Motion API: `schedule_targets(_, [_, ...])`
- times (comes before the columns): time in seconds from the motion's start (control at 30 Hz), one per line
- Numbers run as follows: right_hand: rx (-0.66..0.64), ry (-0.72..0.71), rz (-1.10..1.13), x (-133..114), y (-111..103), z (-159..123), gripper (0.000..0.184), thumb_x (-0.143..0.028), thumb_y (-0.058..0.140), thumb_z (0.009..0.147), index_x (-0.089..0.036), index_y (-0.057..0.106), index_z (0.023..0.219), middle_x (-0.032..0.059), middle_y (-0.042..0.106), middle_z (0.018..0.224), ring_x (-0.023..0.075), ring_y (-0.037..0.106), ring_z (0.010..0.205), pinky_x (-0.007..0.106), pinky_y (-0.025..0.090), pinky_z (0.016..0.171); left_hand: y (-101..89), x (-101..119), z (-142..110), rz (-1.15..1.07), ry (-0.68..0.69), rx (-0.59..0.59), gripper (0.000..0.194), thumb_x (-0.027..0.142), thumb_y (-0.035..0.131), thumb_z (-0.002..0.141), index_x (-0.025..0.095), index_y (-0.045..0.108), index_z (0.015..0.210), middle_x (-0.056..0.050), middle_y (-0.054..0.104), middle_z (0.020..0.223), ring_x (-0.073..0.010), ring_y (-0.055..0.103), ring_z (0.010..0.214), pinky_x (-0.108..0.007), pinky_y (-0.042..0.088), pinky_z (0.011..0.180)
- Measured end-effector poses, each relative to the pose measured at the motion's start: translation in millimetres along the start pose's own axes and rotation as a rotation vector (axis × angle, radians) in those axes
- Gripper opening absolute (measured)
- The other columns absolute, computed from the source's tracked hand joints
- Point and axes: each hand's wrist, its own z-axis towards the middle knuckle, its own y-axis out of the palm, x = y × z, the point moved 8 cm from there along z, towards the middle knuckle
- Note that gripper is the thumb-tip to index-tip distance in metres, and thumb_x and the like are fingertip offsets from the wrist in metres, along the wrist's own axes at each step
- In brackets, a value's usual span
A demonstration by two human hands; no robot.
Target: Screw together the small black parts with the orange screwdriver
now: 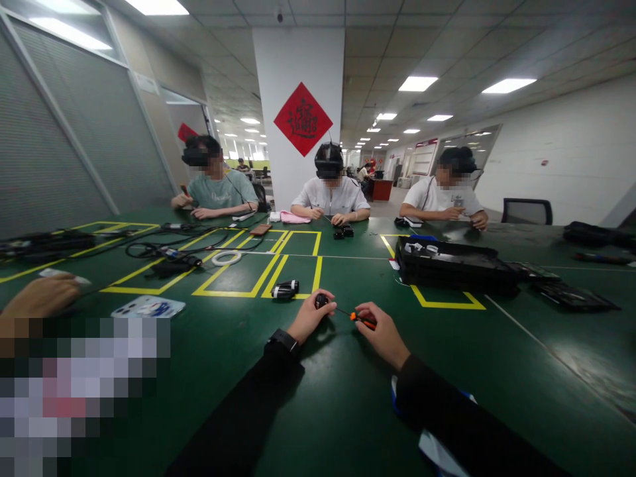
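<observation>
My left hand (309, 318) is closed around a small black rounded part (320, 301), whose exact kind I cannot make out. In my right hand (382, 334) is a screwdriver (362, 320) with an orange and black handle. Its thin shaft points left at the black part; whether the tip touches it I cannot tell. Just behind my left hand, a black cylindrical object with white bands (285, 289) lies on the green table (342, 411). A dark watch sits on my left wrist.
Yellow tape outlines (233, 293) mark the table. A phone (148, 307) and cables (169, 255) lie left, near another person's hand (42, 296). At right stands a black tray (450, 264) with parts. Blue-and-white packaging (440, 454) lies by my right forearm. Three people sit opposite.
</observation>
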Motion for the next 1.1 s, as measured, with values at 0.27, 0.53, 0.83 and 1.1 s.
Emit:
schedule_targets(0.27, [0.005, 0.009, 0.002, 6.2, 0.3, -0.5, 0.024, -0.018, 0.047, 0.072, -0.019, 0.056, 0.094, 0.0018, 0.059, 0.081, 0.0147, 0.055, 0.077, 0.029, 0.042, 0.074, 0.2, -0.4, 0.0, -0.009, -0.01, -0.01, 0.029, 0.035, 0.062, 0.066, 0.017, 0.054, 0.089, 0.002, 0.054, 0.07, -0.0098, 0.055, 0.058, -0.023, 0.043, 0.06])
schedule_targets(0.53, [-0.032, 0.038, -0.052, 7.5, 1.9, 1.5, 0.02, -0.022, 0.047, 0.075, -0.019, 0.06, 0.09, 0.004, 0.06, 0.087, 0.0164, 0.054, 0.082, 0.031, 0.041, 0.077, 1.3, -0.3, -0.4, -0.052, -0.024, -0.007, 0.029, 0.034, 0.063, 0.065, 0.017, 0.055, 0.086, 0.003, 0.053, 0.072, -0.0086, 0.054, 0.058, -0.023, 0.045, 0.061])
schedule_targets(0.83, [-0.096, -0.012, -0.171, 3.4, 7.4, 1.9, 0.019, -0.02, 0.042, 0.078, -0.02, 0.059, 0.087, 0.0027, 0.057, 0.081, 0.016, 0.051, 0.078, 0.029, 0.038, 0.073, -0.3, -4.1, 1.3, -0.042, -0.025, -0.003, 0.03, 0.035, 0.063, 0.065, 0.017, 0.055, 0.087, 0.002, 0.054, 0.072, -0.0094, 0.056, 0.057, -0.024, 0.045, 0.06])
schedule_targets(1.1, [-0.081, -0.01, -0.145, 3.0, 6.5, 1.1, 0.018, -0.018, 0.042, 0.076, -0.02, 0.057, 0.085, 0.0025, 0.057, 0.082, 0.0159, 0.051, 0.078, 0.029, 0.039, 0.072, 0.5, -4.2, 1.2, -0.038, -0.017, -0.023, 0.029, 0.034, 0.062, 0.066, 0.017, 0.054, 0.088, 0.002, 0.053, 0.072, -0.01, 0.056, 0.059, -0.023, 0.044, 0.06])
